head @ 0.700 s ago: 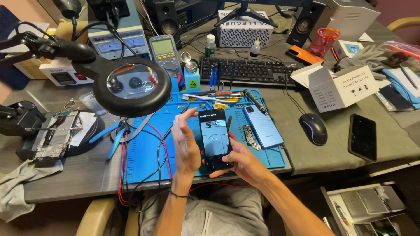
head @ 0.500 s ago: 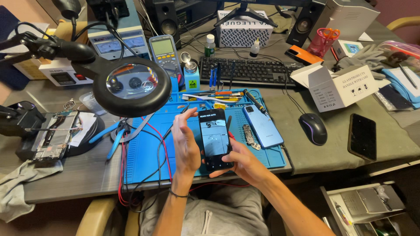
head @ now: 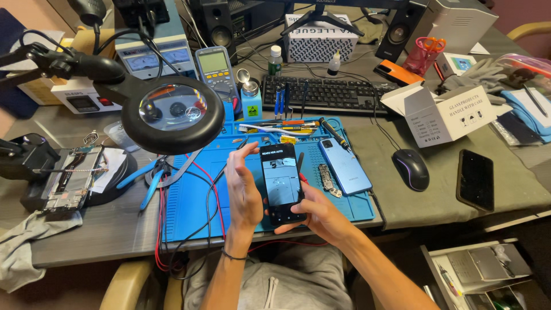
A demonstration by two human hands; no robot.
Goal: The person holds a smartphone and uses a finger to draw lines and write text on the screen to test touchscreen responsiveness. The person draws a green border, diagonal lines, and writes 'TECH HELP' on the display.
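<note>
Both hands are raised just above the near edge of the blue silicone work mat (head: 195,206), holding a black slab-shaped smartphone with a lit screen (head: 282,182) upright between them. The left hand (head: 244,192) stands on edge with the palm turned toward the phone, fingers extended upward and lightly curved against the phone's left side, thumb toward the lower part; a thin dark band circles that wrist. The right hand (head: 315,213) comes in low from the right, cupped under the phone's bottom corner, its fingers wrapped behind and the thumb lying along the lower front edge. Both forearms angle up from the person's lap. Just beyond the phone, on the mat, lie a pale blue phone back cover (head: 345,166) and a small circuit board (head: 327,179) beside it. A round black magnifier lamp (head: 172,115) hangs over the mat's left part, and a black computer mouse (head: 410,169) sits on the desk (head: 436,201) to the right.
</note>
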